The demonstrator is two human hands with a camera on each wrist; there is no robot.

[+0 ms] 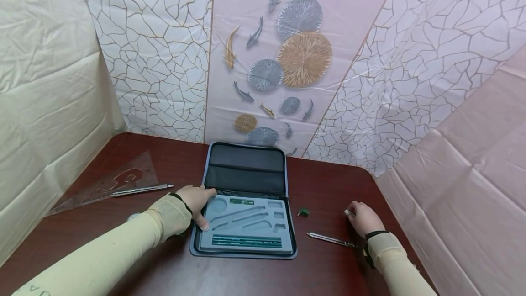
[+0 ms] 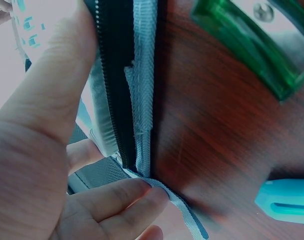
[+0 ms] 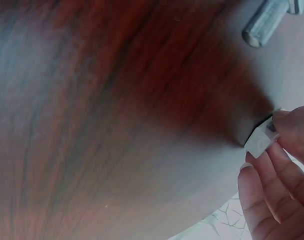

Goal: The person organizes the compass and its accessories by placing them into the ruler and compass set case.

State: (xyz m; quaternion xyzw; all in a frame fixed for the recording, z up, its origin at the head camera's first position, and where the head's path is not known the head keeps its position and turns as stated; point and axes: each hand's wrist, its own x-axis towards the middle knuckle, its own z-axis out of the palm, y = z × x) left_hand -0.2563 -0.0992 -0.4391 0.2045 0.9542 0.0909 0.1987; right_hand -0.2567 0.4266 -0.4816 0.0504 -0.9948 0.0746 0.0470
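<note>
An unzipped stationery case (image 1: 243,256) lies with its lid raised against the back. Its grey foam tray (image 1: 246,227) has several cut-outs, with green pencils (image 1: 246,241) in the front slot and a small green box (image 1: 241,201) at the top. My left hand (image 1: 194,201) holds the case's left edge, thumb over the tray and fingers bent at the zipper side (image 2: 124,125). At the table's right, my right hand (image 1: 365,219) pinches a small white block, probably an eraser (image 3: 261,139), between thumb and fingers, close to the tabletop.
A metal compass (image 1: 330,240) and a small green object (image 1: 303,212) lie right of the case. Leftward are a clear set square (image 1: 123,179) and a silver compass-like tool (image 1: 141,190). The left wrist view shows a green sharpener (image 2: 261,45) and a turquoise piece (image 2: 286,200).
</note>
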